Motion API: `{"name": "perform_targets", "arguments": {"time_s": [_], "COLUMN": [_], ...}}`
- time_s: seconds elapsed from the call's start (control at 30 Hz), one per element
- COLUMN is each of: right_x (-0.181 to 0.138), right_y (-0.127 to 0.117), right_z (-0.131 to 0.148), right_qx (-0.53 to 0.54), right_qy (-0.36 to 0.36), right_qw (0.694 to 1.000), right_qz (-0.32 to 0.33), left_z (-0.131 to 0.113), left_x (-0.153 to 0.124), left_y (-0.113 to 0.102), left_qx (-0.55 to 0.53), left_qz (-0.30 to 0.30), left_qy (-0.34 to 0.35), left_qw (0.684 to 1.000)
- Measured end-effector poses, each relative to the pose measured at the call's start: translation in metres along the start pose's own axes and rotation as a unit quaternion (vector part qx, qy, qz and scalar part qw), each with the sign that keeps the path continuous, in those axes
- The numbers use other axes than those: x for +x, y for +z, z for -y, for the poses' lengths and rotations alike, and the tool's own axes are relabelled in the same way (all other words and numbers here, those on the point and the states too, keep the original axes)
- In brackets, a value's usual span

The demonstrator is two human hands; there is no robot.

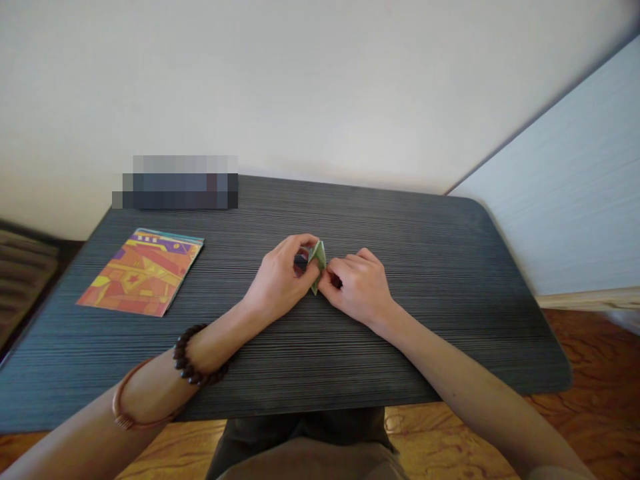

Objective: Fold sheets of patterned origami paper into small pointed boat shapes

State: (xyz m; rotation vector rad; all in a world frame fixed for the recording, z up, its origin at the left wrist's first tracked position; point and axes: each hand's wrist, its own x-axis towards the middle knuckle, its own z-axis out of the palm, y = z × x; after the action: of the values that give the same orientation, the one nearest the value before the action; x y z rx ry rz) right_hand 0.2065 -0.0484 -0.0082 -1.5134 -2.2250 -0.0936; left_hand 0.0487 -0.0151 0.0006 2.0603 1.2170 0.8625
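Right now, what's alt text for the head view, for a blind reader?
The left hand and right hand pinch a small folded green paper at the middle of a dark ridged table. A colourful patterned sheet lies flat to the left, and a beaded bracelet circles the left wrist.

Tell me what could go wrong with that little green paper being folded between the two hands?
The green paper is small and pinched by fingertips of the left hand and the right hand, so a crease could easily land crooked. Gripped from two sides, it might tear under a hard pull. The hands hide most of it, so a misfold could go unnoticed.
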Motion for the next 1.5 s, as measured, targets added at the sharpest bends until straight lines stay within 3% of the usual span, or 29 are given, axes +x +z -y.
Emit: {"name": "perform_targets", "arguments": {"time_s": [0.2, 0.7, 0.9, 1.1, 1.5], "right_x": [0.001, 0.001, 0.001, 0.003, 0.001], "right_y": [0.000, 0.001, -0.001, -0.002, 0.006], "right_z": [0.001, -0.003, -0.006, -0.007, -0.006], "right_qx": [-0.002, 0.017, 0.050, 0.154, 0.165], "right_qy": [0.009, -0.010, 0.040, 0.042, 0.044], "right_qw": [1.000, 1.000, 0.997, 0.987, 0.985], "right_qz": [0.029, 0.010, 0.050, 0.029, 0.027], "left_z": [0.001, 0.005, 0.017, 0.024, 0.017], "left_x": [0.001, 0.002, 0.004, 0.006, 0.004], "left_y": [-0.001, -0.004, -0.008, -0.013, -0.010], "left_qx": [-0.001, 0.037, 0.073, 0.107, 0.148], "left_qz": [0.006, 0.024, 0.042, 0.041, 0.040], "left_qy": [0.003, -0.026, 0.022, 0.081, 0.054], "left_qw": [1.000, 0.999, 0.996, 0.990, 0.987]}}
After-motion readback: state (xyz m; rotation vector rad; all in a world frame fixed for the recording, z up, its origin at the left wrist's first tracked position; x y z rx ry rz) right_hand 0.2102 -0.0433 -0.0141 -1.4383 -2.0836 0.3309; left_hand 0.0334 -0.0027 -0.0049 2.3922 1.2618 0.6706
